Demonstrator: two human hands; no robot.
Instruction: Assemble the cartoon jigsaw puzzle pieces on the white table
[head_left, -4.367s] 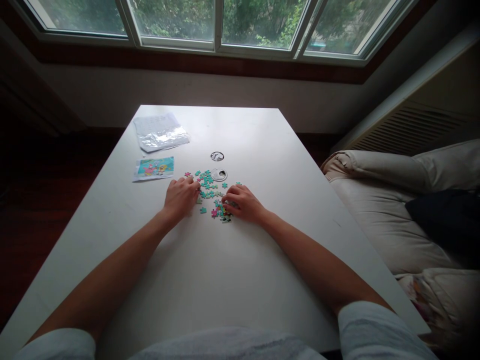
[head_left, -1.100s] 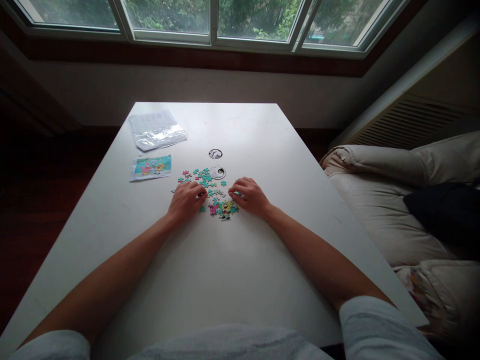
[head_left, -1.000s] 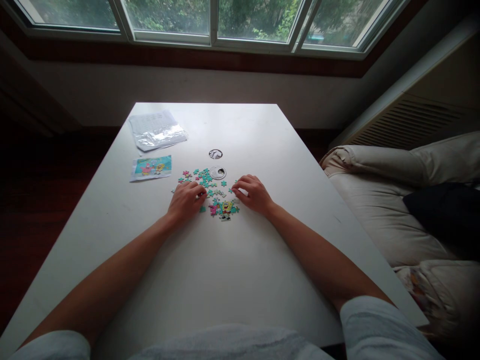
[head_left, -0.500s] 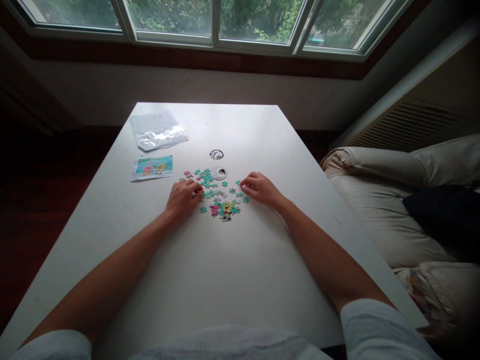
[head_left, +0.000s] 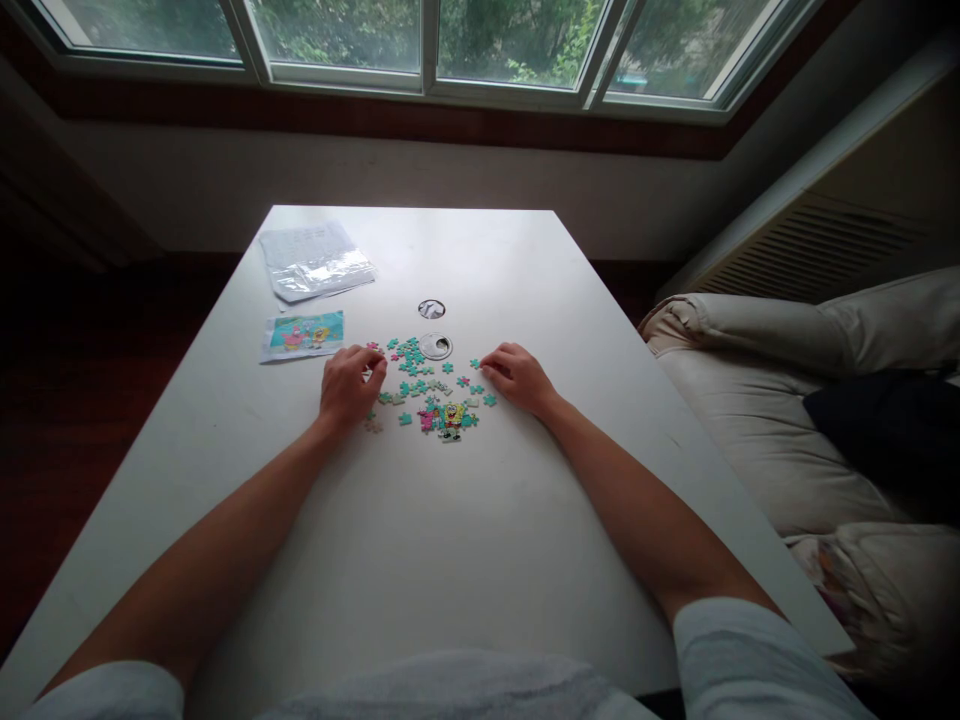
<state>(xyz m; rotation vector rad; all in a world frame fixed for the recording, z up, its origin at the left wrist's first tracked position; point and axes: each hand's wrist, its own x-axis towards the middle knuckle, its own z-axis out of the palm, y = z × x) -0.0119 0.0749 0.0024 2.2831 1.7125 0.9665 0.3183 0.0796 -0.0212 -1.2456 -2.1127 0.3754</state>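
My left hand (head_left: 352,385) is over the left side of the loose jigsaw pieces (head_left: 410,352), thumb and forefinger bent into a pinch. Whatever may be between those fingertips is hidden. On the other side, my right hand (head_left: 517,375) rests with curled fingers, their tips right beside a teal puzzle piece (head_left: 474,364); I cannot tell if they grip it. Between the hands and nearer to me lies a partly joined puzzle section (head_left: 451,416) with a yellow and a pink cartoon figure. Several pale pieces (head_left: 373,423) sit just below my left hand.
A small printed picture (head_left: 304,334) of the cartoon lies left of the pieces, with a clear plastic bag (head_left: 319,262) behind it. Two round metallic discs (head_left: 435,346) lie behind the pieces on the white table (head_left: 450,560). A beige sofa (head_left: 720,420) stands at the right.
My left hand has moved left and slightly away from me, uncovering pieces near the middle and pale ones below it. My right hand has hardly moved.
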